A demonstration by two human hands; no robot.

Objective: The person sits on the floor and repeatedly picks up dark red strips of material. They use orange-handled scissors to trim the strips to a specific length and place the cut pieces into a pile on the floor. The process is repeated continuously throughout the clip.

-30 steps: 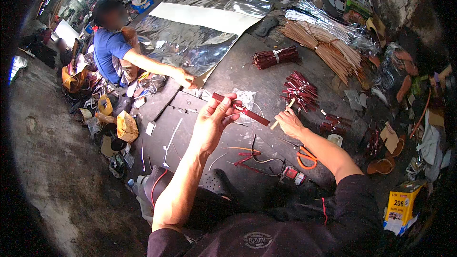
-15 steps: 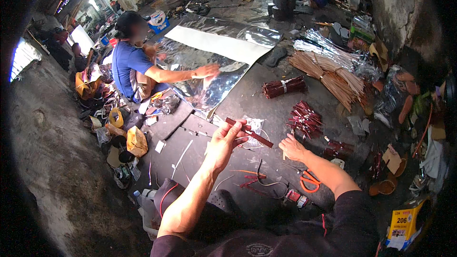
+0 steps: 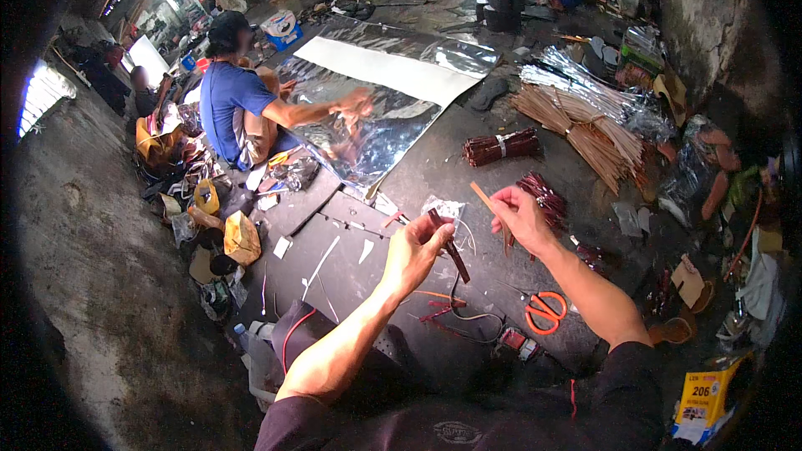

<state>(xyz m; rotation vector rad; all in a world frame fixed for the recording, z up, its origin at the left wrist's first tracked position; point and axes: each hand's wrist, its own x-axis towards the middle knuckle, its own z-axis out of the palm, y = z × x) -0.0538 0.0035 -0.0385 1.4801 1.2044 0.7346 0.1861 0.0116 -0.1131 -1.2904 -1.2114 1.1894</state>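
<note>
My left hand (image 3: 415, 257) is closed on a dark red strip (image 3: 456, 257), which slants down to the right between thumb and fingers. To its right, my right hand (image 3: 520, 219) pinches a narrow light brown strip (image 3: 482, 197) that points up and left. The two hands are apart above the floor. Just behind my right hand lies a loose pile of dark red strips (image 3: 543, 194), partly hidden by it. Farther back is a tied bundle of dark red strips (image 3: 503, 147). Orange-handled scissors (image 3: 545, 313) lie below my right forearm.
A co-worker (image 3: 238, 104) in blue sits at the left, reaching over a shiny silver sheet (image 3: 393, 129). Long brown strips (image 3: 576, 129) are bundled at the right. Scraps and bags (image 3: 242, 238) line the left. A yellow box (image 3: 708, 397) stands at the lower right.
My right hand has risen away from me, and a light brown strip now shows in it. My left hand has moved slightly right and down, tilting its strip steeper. The co-worker's hand shifted left.
</note>
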